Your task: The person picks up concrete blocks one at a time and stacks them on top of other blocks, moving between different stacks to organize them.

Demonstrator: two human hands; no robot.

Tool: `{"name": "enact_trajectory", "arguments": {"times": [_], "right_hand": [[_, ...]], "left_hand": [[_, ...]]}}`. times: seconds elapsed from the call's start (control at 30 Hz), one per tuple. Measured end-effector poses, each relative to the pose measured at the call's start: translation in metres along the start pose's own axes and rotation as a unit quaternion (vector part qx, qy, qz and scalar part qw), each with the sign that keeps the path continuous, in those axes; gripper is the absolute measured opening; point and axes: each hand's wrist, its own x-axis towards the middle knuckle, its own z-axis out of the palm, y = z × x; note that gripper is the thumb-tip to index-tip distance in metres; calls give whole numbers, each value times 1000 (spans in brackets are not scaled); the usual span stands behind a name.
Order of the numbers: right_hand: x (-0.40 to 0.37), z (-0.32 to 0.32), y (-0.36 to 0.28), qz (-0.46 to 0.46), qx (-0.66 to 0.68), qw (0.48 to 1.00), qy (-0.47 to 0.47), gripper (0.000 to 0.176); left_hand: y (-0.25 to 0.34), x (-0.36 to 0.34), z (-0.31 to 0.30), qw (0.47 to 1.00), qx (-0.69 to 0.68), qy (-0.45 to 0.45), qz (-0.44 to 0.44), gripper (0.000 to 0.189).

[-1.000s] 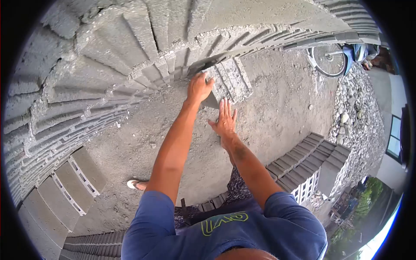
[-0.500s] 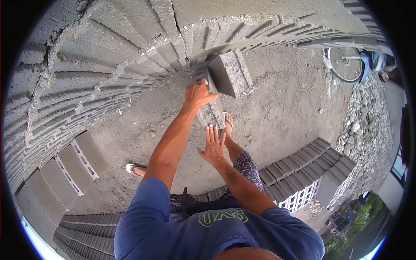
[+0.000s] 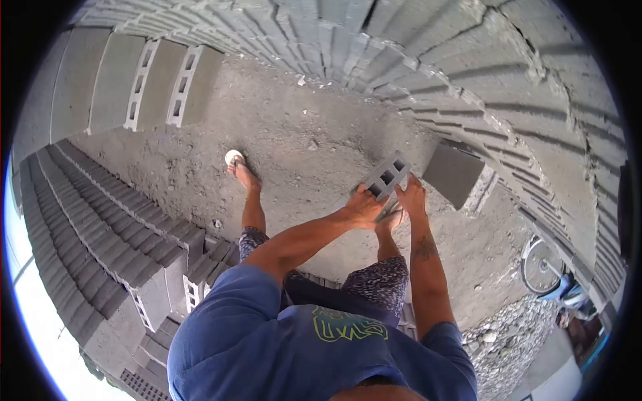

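A grey hollow concrete block (image 3: 393,171) is tilted up in front of me, its row of square holes facing upward. My left hand (image 3: 365,206) is closed over its near left end, with the fingertips bent at the holes. On the right side of the same block, my right hand (image 3: 411,195) grips the edge, its thumb side against the block. Some fingers of both hands are hidden behind it. Right of my hands, a second concrete block (image 3: 455,175) stands at the foot of the stacked wall. My right foot (image 3: 393,217) is just below the held block.
A tall wall of stacked blocks (image 3: 428,73) curves along the far side. More blocks (image 3: 157,87) stand at the upper left, and long block rows (image 3: 87,220) lie to the left. A bicycle wheel (image 3: 543,265) and a gravel heap (image 3: 511,341) are at the right.
My view has swung round, so the scene has turned. The block has been tipped up with its holes showing; my right hand, earlier flat at its near end, now grips its side.
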Motion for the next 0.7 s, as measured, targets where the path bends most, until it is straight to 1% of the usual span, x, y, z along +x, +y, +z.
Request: {"name": "enact_trajectory", "arguments": {"times": [0.03,0.07,0.1,0.13,0.17,0.2,0.27,0.3,0.33,0.37,0.4,0.43,0.47,0.53,0.57,0.6,0.67,0.7], "right_hand": [[16,5,-24,11,-46,990,-135,61],[32,10,-48,31,-100,961,-257,68],[44,27,-62,5,-106,960,-260,68],[53,56,-68,57,-22,931,-361,73],[61,75,-82,115,62,882,-454,78],[66,81,-109,110,55,881,-456,78],[69,103,-171,57,178,821,-540,82],[69,114,-205,63,197,847,-491,77],[74,127,-241,60,189,848,-492,77],[82,137,-282,91,288,855,-422,78],[90,147,-319,121,382,847,-349,79],[101,177,-347,52,292,897,-327,74],[118,206,-372,-19,200,933,-298,69],[167,202,-449,-38,143,882,-447,63],[189,205,-478,-52,65,903,-422,61],[207,210,-502,-59,-13,917,-394,59],[248,228,-531,-84,3,927,-366,61],[264,230,-543,-85,-3,927,-364,61]], "left_hand": [[-18,-25,-8,999,-12,16,-43,79],[-39,-46,-17,999,-19,14,-21,79],[-57,-67,-26,1000,-25,9,11,79],[-75,-91,-36,999,-30,18,-5,79],[-94,-119,-48,999,-31,12,-1,78],[-112,-146,-57,999,-33,5,7,77],[-151,-194,-67,1000,-18,19,-5,76],[-170,-217,-71,1000,2,28,-10,76],[-193,-237,-76,999,-2,35,-13,76],[-217,-254,-81,999,3,35,-32,75],[-236,-269,-84,998,5,34,-52,74],[-257,-281,-90,997,6,41,-72,73],[-277,-291,-97,996,3,45,-75,73],[-316,-308,-112,993,42,72,-85,71],[-334,-313,-120,991,47,78,-103,71],[-354,-320,-125,991,47,79,-99,71],[-393,-332,-133,981,61,150,-110,74],[-412,-342,-136,971,62,207,-106,79]]}}
